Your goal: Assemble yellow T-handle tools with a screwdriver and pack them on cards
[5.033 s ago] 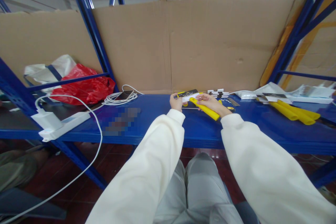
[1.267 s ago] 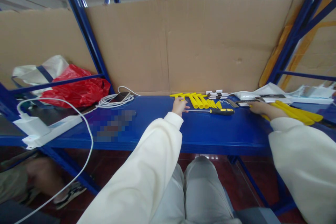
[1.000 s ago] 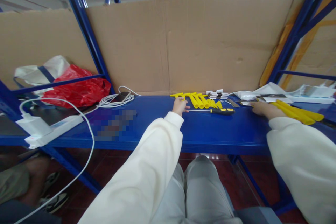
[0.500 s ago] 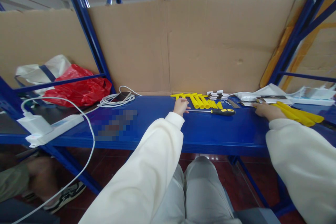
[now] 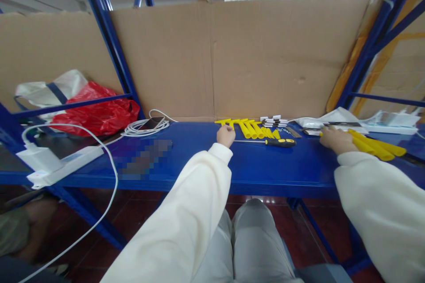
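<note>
My left hand (image 5: 226,135) rests on the blue shelf (image 5: 259,166) with its fingers curled into a fist, just left of a row of yellow handles (image 5: 249,127). A screwdriver (image 5: 280,142) with a black and yellow grip lies in front of that row, its thin shaft pointing at my left hand. My right hand (image 5: 336,140) is far to the right, fingers bent over the near end of a long yellow handle (image 5: 375,147) lying among clear plastic packets (image 5: 318,121). A small stack of black and white parts (image 5: 274,120) sits behind the screwdriver.
A cardboard sheet (image 5: 259,57) walls off the back of the shelf. A phone (image 5: 152,122) lies on a coiled white cable, beside a red bag (image 5: 96,114). A white power strip (image 5: 59,163) sits at the left edge. Another person's leg (image 5: 16,230) shows at lower left.
Five seconds ago both hands held a yellow handle and a card mid-shelf. My right hand has since moved right onto the long yellow handles. My left hand's fingers have just curled in.
</note>
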`<control>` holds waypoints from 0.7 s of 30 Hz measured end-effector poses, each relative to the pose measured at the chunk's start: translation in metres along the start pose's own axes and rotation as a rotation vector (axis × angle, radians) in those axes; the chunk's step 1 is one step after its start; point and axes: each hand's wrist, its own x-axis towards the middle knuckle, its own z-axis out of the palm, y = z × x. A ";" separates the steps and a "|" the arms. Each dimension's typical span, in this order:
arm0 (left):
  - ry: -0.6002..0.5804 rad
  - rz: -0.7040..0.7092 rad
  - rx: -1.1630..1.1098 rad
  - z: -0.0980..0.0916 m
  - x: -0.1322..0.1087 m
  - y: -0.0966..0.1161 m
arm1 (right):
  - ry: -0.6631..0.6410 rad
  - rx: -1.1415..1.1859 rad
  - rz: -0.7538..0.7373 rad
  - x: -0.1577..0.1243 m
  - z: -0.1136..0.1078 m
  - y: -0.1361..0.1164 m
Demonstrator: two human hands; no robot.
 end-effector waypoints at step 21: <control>-0.129 0.012 0.640 -0.003 -0.010 -0.005 | 0.451 1.032 -0.352 -0.004 0.003 -0.159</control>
